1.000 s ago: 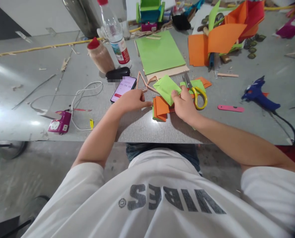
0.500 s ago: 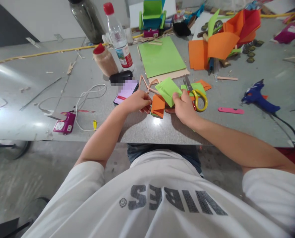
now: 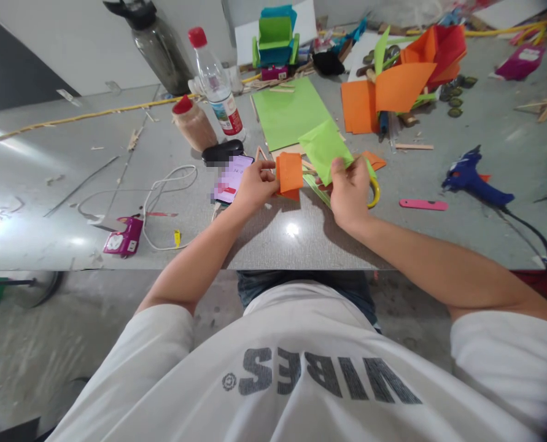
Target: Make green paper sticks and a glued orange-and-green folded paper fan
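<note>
My left hand (image 3: pixel 256 185) is closed on the left edge of a folded orange paper piece (image 3: pixel 290 173), held just over the front of the table. Between the thumb and fingers of my right hand (image 3: pixel 351 193) is a folded light-green paper piece (image 3: pixel 325 149), tilted up and away from me. A thin green strip (image 3: pixel 318 190) shows below that hand. The yellow-handled scissors (image 3: pixel 374 191) are mostly covered by my right hand. Just left of my left hand lies a phone (image 3: pixel 236 175) with its screen lit, partly blurred out.
A green sheet (image 3: pixel 291 110) lies ahead, with a red-capped bottle (image 3: pixel 218 92) and a jar (image 3: pixel 193 124) to its left. At right are a pink cutter (image 3: pixel 423 204) and a blue glue gun (image 3: pixel 478 184). Orange paper shapes (image 3: pixel 404 87) stand behind. A white cable (image 3: pixel 151 202) loops at left.
The orange paper has risen and turned in my left hand's grip. My right hand has shifted slightly right with the green paper, covering more of the scissors. The camera view has shifted a little.
</note>
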Demonstrator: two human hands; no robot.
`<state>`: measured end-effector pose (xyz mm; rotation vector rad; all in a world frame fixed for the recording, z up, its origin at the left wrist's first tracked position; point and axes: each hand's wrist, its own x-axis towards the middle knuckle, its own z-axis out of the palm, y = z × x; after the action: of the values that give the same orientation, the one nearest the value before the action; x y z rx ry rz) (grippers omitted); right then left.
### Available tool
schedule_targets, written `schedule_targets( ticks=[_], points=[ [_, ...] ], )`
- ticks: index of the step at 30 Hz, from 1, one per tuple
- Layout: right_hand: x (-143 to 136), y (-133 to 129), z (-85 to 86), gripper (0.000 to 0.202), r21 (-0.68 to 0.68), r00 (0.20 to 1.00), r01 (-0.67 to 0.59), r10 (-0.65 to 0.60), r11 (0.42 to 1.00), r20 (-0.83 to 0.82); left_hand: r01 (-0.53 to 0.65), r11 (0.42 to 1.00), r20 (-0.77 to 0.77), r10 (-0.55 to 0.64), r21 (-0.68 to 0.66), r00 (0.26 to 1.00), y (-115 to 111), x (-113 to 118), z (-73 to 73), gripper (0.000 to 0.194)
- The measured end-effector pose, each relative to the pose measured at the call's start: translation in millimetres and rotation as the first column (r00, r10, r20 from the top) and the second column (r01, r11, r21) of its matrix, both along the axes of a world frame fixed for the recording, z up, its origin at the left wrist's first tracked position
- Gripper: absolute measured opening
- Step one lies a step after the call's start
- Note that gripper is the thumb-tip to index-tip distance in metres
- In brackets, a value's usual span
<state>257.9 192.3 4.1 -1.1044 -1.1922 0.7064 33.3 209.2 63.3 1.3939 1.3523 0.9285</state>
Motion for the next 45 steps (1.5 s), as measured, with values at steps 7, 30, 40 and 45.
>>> schedule_targets(
  ticks=[7,30,40,45],
  points=[
    [33,5,28.0,0.035,0.618,0.832,0.134,-0.427,0.775,0.355,-0.108,0.967,0.224,0.055,0.231,0.973,-14,18,-6.6,0.034],
    [23,-16,31.0,0.013,0.622,0.475,-0.218,-0.475,0.752,0.741,-0.105,0.894,0.317,-0.043,0.435,0.947,-23,28,-20.5,0.037],
    [30,-11,23.1,0.014,0.561,0.452,-0.275,-0.410,0.780,0.792,-0.009,0.890,0.337,-0.163,0.456,0.927,-20,26,-21.2,0.033],
    [27,-11,29.0,0.016,0.700,0.434,-0.313,-0.559,0.642,0.707,0.020,0.879,0.323,-0.195,0.476,0.926,-21,25,-23.2,0.032]
  ],
)
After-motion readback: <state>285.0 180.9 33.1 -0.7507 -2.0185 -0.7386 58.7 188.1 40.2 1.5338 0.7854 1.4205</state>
